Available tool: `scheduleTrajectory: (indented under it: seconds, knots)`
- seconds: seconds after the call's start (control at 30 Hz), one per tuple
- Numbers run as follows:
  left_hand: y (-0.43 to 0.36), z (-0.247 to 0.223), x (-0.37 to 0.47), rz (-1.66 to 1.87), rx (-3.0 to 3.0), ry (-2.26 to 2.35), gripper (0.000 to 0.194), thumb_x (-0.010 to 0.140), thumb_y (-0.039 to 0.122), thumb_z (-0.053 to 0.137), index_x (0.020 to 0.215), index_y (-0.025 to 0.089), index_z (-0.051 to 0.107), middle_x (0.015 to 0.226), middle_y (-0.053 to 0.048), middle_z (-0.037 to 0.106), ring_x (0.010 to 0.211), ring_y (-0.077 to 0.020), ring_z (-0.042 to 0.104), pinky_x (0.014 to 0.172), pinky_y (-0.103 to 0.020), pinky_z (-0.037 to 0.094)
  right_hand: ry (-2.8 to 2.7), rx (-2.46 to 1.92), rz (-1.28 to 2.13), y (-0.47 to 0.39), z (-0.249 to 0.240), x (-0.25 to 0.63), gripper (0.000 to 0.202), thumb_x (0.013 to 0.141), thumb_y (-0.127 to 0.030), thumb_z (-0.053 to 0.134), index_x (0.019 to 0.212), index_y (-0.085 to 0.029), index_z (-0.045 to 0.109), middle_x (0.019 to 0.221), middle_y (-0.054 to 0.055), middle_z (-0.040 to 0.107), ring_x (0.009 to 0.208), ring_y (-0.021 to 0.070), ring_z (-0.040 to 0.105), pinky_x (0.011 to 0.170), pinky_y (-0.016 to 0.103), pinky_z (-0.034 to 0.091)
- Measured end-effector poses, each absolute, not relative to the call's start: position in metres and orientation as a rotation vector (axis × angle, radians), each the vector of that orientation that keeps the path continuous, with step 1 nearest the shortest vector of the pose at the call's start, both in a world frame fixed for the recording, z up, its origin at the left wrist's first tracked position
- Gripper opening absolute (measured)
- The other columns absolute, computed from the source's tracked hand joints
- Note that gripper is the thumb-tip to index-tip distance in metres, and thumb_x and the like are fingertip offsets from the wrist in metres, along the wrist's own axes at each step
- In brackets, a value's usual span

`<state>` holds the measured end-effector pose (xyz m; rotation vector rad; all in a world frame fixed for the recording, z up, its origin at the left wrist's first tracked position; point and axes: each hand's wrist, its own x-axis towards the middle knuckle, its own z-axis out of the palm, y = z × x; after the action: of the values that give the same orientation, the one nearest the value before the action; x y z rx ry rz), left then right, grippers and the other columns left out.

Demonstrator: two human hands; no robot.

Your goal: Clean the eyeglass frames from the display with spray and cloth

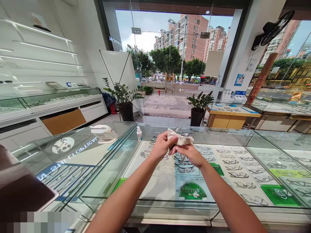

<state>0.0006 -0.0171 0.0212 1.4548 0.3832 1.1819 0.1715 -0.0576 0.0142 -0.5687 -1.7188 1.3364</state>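
Observation:
Above a glass display case (155, 181), both hands meet around a crumpled white cloth (180, 138). My left hand (162, 142) is closed on the cloth's left side, thumb pressed over it. From the right, my right hand (190, 152) pinches the cloth's lower edge with fingers bent. Whether a pair of glasses is folded inside the cloth cannot be made out. Beneath the hands, under the glass, lie rows of eyeglasses (186, 169). A small white spray bottle (139, 134) stands on the glass to the left of my left hand.
A white device (104, 133) sits on the left counter. Behind the case stand two potted plants, one at left (125, 110) and one at right (198, 115), before the glass doors. A dark brown object (21, 184) fills the lower left. A black fan (277, 27) hangs upper right.

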Motion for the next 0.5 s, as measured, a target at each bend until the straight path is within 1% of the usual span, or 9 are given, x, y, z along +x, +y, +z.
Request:
scheduleTrajectory:
  seconds: [0.07,0.13,0.2,0.3,0.37,0.43,0.5]
  knots:
    - [-0.015,0.023,-0.001,1.147,1.464,0.361,0.043,0.094,0.056,0.068,0.082,0.016,0.060,0.050,0.001,0.060,0.034,-0.0103,0.048,0.038,-0.021,0.031,-1.720,-0.567,1.320,-0.056,0.013,0.172,0.038,0.097,-0.055,0.064,0.090,-0.020,0.078,0.096,0.006,0.077,0.101,0.0224,0.067,0.107,0.039,0.045]
    - [-0.014,0.027,-0.006,1.077,1.503,0.331,0.046,0.097,0.058,0.063,0.082,0.014,0.063,0.056,-0.003,0.064,0.042,-0.0124,0.055,0.046,-0.023,0.040,-1.691,-0.578,1.305,-0.053,0.011,0.175,0.037,0.097,-0.054,0.065,0.091,-0.020,0.079,0.097,0.007,0.077,0.102,0.0228,0.067,0.107,0.039,0.045]
    - [-0.013,0.032,-0.012,1.035,1.542,0.325,0.045,0.096,0.056,0.065,0.086,0.013,0.067,0.066,-0.007,0.069,0.056,-0.0155,0.063,0.057,-0.026,0.048,-1.642,-0.597,1.292,-0.050,0.008,0.178,0.036,0.096,-0.052,0.067,0.090,-0.019,0.080,0.096,0.007,0.077,0.102,0.0231,0.066,0.106,0.038,0.044]
    - [-0.014,0.036,-0.016,1.044,1.583,0.353,0.038,0.090,0.049,0.077,0.098,0.013,0.069,0.077,-0.007,0.072,0.070,-0.0176,0.068,0.068,-0.028,0.052,-1.584,-0.635,1.285,-0.047,0.006,0.182,0.035,0.095,-0.050,0.068,0.090,-0.018,0.081,0.097,0.007,0.077,0.102,0.0233,0.065,0.104,0.038,0.043]
    - [-0.016,0.038,-0.014,1.070,1.591,0.362,0.039,0.084,0.045,0.084,0.102,0.013,0.068,0.074,-0.005,0.071,0.068,-0.0165,0.066,0.070,-0.028,0.052,-1.555,-0.661,1.298,-0.047,0.007,0.183,0.037,0.094,-0.052,0.068,0.088,-0.018,0.082,0.098,0.009,0.078,0.102,0.0241,0.065,0.104,0.039,0.044]
    - [-0.019,0.043,-0.011,1.094,1.584,0.362,0.042,0.080,0.044,0.087,0.100,0.014,0.066,0.067,-0.003,0.069,0.061,-0.0153,0.064,0.065,-0.027,0.051,-1.544,-0.675,1.317,-0.047,0.014,0.183,0.039,0.091,-0.055,0.071,0.086,-0.017,0.082,0.097,0.009,0.078,0.102,0.0249,0.065,0.104,0.040,0.045]
    - [-0.021,0.054,-0.006,1.106,1.589,0.363,0.042,0.079,0.046,0.087,0.095,0.015,0.063,0.061,-0.002,0.067,0.053,-0.0150,0.061,0.058,-0.026,0.048,-1.561,-0.662,1.328,-0.048,0.027,0.183,0.038,0.087,-0.055,0.074,0.086,-0.018,0.081,0.094,0.008,0.078,0.099,0.0246,0.065,0.103,0.041,0.047]
